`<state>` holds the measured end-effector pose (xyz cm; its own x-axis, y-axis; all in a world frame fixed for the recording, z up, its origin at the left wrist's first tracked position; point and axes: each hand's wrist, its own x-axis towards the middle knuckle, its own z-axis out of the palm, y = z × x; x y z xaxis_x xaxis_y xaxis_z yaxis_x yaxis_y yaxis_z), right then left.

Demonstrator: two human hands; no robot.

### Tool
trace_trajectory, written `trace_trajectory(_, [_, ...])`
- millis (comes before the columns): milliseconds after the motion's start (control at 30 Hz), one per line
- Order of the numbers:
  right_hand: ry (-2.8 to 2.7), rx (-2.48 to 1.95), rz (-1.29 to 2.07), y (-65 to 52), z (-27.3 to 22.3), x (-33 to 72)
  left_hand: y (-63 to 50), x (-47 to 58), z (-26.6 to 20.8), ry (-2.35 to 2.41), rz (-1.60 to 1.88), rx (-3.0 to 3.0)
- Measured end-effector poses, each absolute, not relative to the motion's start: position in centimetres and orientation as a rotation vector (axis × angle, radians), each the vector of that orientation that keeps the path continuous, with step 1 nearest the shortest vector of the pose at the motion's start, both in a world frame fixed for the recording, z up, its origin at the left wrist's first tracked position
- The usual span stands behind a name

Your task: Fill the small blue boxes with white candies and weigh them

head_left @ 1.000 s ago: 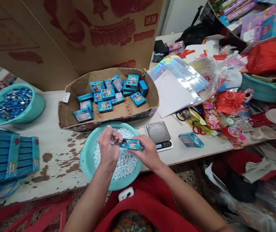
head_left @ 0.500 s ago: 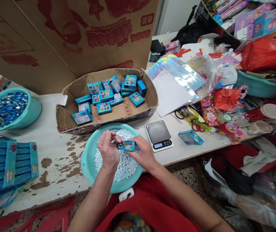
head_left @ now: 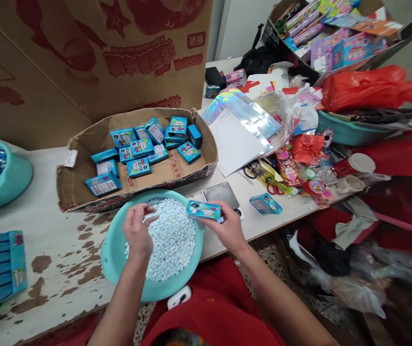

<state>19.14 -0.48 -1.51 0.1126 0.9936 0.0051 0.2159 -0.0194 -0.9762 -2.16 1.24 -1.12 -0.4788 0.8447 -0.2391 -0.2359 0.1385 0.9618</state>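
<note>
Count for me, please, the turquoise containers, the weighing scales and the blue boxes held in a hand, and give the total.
Turquoise containers: 3 (middle basin, left tub, right basin)
Weighing scale: 1, partly hidden
Blue box in the right hand: 1
Total: 5

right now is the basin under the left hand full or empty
Neither: the basin is partly filled. Pale pellets lie across its bottom, and bare wall shows around them.
</note>
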Motion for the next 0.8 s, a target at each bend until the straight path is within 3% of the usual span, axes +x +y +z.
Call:
trace_trajectory(167, [-1.155, -1.577, 0.841, 2.1, -5.8, 26.1, -0.6, -3.4, -6.3, 1.708, 1.153, 0.642])
trace_trajectory(300, [-1.185, -1.600, 0.873, 3.1, -8.8, 28.8, -1.4, -2.5, -7.1, 1.696, 1.096, 0.674])
trace_trajectory(533, [-1.140, -1.652, 0.687, -1.4, -6.9, 31.5, 0.1, -1.7, -6.6, 1.703, 1.108, 0.716])
trace_trajectory(800, [-1.023, -1.895, 0.200, -5.2, -7.0, 36.0, 2.0, -0.2, -6.4, 1.710, 1.122, 0.731])
